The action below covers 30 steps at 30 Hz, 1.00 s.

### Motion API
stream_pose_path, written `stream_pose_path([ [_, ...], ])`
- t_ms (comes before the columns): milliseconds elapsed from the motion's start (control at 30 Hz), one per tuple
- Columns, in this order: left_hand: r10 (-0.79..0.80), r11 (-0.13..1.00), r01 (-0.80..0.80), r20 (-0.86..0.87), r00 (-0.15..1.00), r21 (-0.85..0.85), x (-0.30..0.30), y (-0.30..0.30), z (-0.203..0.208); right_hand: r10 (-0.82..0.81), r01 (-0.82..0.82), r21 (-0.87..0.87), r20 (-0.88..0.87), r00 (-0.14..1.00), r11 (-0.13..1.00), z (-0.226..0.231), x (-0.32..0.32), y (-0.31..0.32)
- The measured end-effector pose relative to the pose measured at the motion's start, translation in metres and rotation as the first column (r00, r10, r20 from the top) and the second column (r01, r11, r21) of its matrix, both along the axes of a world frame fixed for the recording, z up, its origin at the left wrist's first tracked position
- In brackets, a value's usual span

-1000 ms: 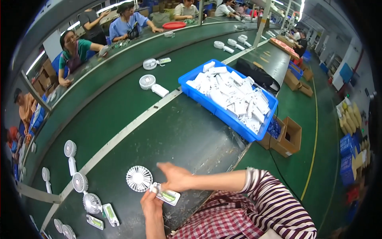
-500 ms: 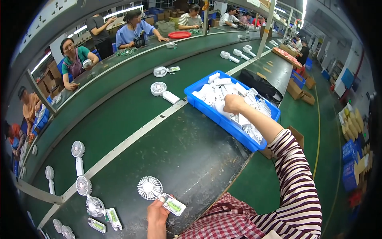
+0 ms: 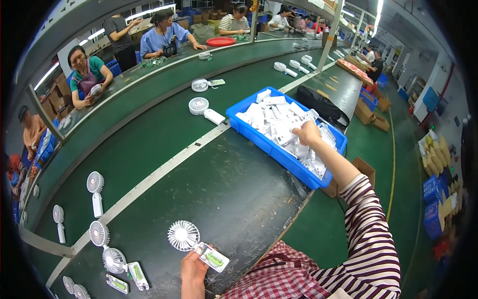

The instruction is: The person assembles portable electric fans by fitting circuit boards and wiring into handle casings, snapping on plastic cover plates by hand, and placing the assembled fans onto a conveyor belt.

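My left hand (image 3: 194, 269) grips a white handheld fan (image 3: 184, 235) by its handle, low over the bench. The handle lies open, with a green battery (image 3: 215, 259) showing inside. Reaching across to the blue bin (image 3: 269, 144), my right hand (image 3: 307, 133) pinches a white plastic cover (image 3: 285, 136) at the top of the heap. Many loose white plastic parts (image 3: 266, 117) fill that bin. Left of my left hand lie another fan with an opened handle (image 3: 139, 275) and a separate handle part (image 3: 117, 283) with green inside.
Several fans rest on the green conveyor belt (image 3: 149, 134) beyond a pale metal rail (image 3: 164, 169). A black bag (image 3: 322, 104) lies behind the bin. Cardboard boxes (image 3: 364, 169) stand on the floor at right. Other people sit along the belt's far side.
Within the bin my right hand has shifted a little to the right, and a white cover now shows at its fingertips. My left hand holds the fan nearly as before.
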<state>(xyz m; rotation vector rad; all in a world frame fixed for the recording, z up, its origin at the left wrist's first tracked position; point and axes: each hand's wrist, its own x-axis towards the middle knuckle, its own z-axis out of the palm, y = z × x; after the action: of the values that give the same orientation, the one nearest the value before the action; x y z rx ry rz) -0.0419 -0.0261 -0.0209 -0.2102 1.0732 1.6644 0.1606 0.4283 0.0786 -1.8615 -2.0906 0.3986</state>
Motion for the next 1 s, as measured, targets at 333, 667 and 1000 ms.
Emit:
stream_pose_path([
  [333, -0.009, 1.0, 0.008, -0.045, 0.999, -0.014, 0.001, -0.006, 0.006, 0.557, -0.68, 0.14, 0.468, 0.686, 0.72, 0.024, 0.036, -0.037],
  [667, -0.046, 0.999, 0.045, -0.02, 0.999, -0.023, 0.006, -0.01, 0.011, 0.639, -0.747, 0.008, 0.511, 0.575, 0.665, -0.002, 0.027, -0.01],
  [1000, -0.022, 0.997, 0.024, 0.021, 1.0, -0.071, 0.007, -0.005, 0.019, 0.504, -0.77, 0.242, 0.635, 0.586, 0.59, 0.046, -0.021, -0.092],
])
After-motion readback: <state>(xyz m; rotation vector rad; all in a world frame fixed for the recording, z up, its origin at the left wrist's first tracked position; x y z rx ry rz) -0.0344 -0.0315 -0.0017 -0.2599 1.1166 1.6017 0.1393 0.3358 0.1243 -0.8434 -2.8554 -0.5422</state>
